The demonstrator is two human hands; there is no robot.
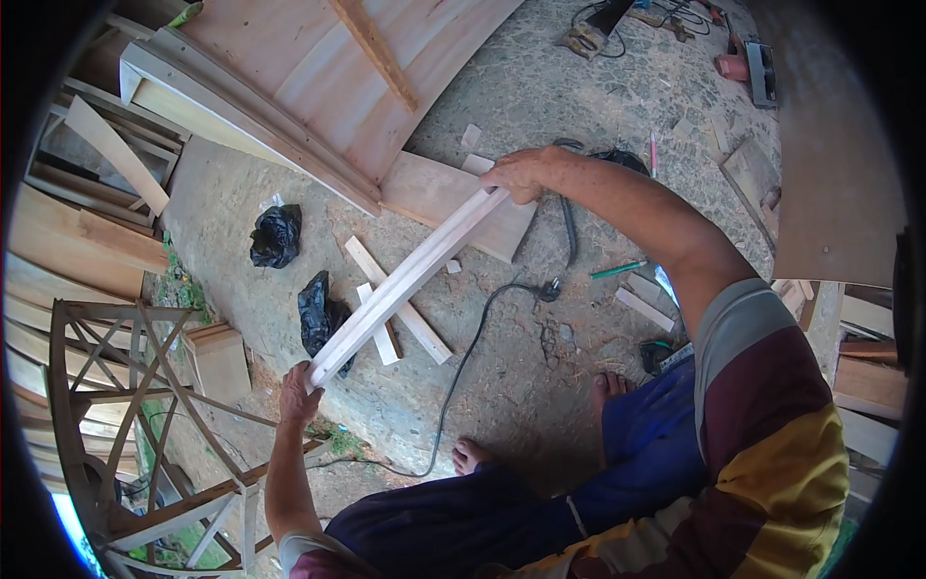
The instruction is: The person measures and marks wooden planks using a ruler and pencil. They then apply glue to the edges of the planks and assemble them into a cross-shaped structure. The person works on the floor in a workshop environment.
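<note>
A long pale wooden strip point(405, 282) with a groove along its length spans between my two hands, held at a slant above the ground. My left hand point(298, 394) is closed round its lower near end. At the upper far end, my right hand point(524, 175) grips it with the fingers wrapped over. Beneath the strip, two shorter wooden slats point(418, 328) lie crossed on the concrete. A flat wooden board point(502, 222) rests on the ground under my right hand, against a large wooden panel.
A large plywood panel with a framed edge point(260, 111) stands at the upper left. A black cord with a plug point(548, 289) snakes across the floor. Black plastic bags point(276, 236), a green pencil point(618, 269), a handsaw point(596, 31) and a slatted wooden frame point(135, 405) lie or stand around.
</note>
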